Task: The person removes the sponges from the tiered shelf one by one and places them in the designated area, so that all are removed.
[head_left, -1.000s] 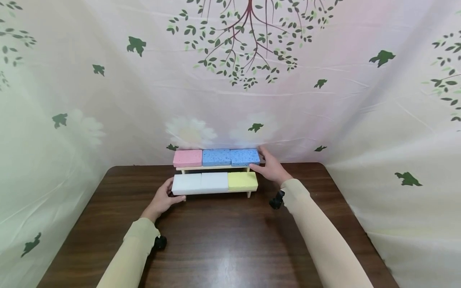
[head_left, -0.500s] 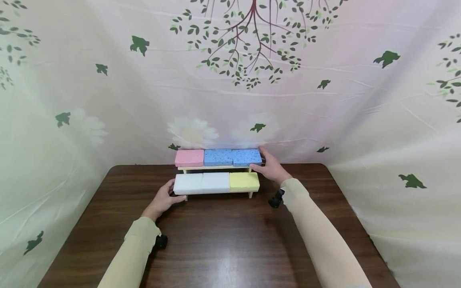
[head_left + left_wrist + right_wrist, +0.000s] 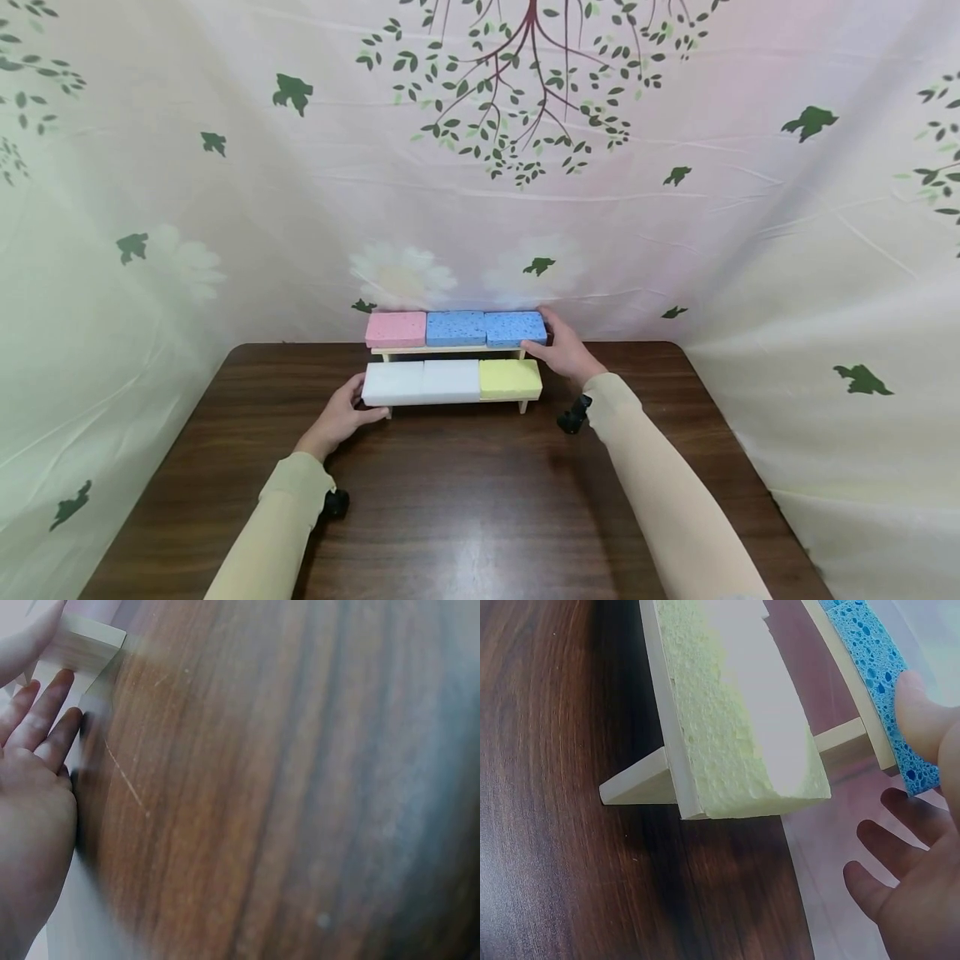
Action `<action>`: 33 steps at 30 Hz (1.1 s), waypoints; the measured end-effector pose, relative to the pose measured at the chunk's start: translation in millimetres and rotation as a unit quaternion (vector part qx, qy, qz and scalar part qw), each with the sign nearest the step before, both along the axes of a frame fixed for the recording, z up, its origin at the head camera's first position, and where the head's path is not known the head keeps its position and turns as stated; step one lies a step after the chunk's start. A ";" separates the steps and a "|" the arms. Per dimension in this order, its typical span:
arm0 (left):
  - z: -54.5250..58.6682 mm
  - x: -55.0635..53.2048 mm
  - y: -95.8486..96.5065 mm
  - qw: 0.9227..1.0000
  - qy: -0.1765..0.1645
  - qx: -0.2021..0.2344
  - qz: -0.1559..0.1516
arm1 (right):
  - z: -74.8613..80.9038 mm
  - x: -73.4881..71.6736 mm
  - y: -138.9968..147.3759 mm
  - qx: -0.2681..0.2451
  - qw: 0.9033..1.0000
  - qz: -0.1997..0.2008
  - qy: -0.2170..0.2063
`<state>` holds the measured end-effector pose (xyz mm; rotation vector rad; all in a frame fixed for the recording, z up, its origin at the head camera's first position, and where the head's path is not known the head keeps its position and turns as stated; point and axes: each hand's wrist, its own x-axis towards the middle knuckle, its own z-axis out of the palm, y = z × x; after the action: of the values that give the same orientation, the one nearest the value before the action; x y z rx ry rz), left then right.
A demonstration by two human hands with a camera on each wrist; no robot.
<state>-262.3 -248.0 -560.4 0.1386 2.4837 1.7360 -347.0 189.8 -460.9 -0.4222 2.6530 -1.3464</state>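
A wooden two-tier stand (image 3: 523, 407) carries a row of sponges on each step. On the lower step lie two white sponges (image 3: 423, 382) and a yellow sponge (image 3: 511, 379), end to end. The upper step bears a pink sponge (image 3: 396, 329) and two blue sponges (image 3: 486, 328). My left hand (image 3: 335, 419) holds the lower step's left end, thumb along the front below the white sponge; its fingers reach to the wood (image 3: 90, 641) in the left wrist view. My right hand (image 3: 566, 353) grips the right end of the upper row, thumb (image 3: 915, 712) against the blue sponge, index finger behind.
The stand is at the back of a dark brown table (image 3: 465, 500), close to a hanging cloth (image 3: 465, 217) printed with leaves and flowers. The cloth also runs down both sides. Black wrist cameras (image 3: 574, 414) sit under both sleeves.
The head view has shifted slightly, so everything appears a little farther right. Both hands keep their places at the stand's ends, and the sponges stay in line.
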 end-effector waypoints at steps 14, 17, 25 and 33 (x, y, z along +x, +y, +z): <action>1.4 0.2 3.7 1.000 -0.003 -0.008 0.003 | -3.6 2.6 6.0 -0.035 0.999 -0.019 0.012; 2.1 0.9 3.5 1.000 -0.006 -0.007 0.006 | -4.0 2.3 10.0 -0.044 0.999 -0.018 0.016; 2.1 0.3 1.9 1.000 -0.004 -0.012 0.007 | -5.1 4.3 27.9 -0.041 0.999 -0.028 0.019; 2.9 1.9 4.4 1.000 -0.014 0.002 0.005 | -6.2 11.1 50.7 -0.031 0.999 -0.033 0.018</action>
<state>-260.4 -243.6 -557.5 0.1010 2.4650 1.7351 -335.8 240.5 -467.1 -0.3724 2.6819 -1.4581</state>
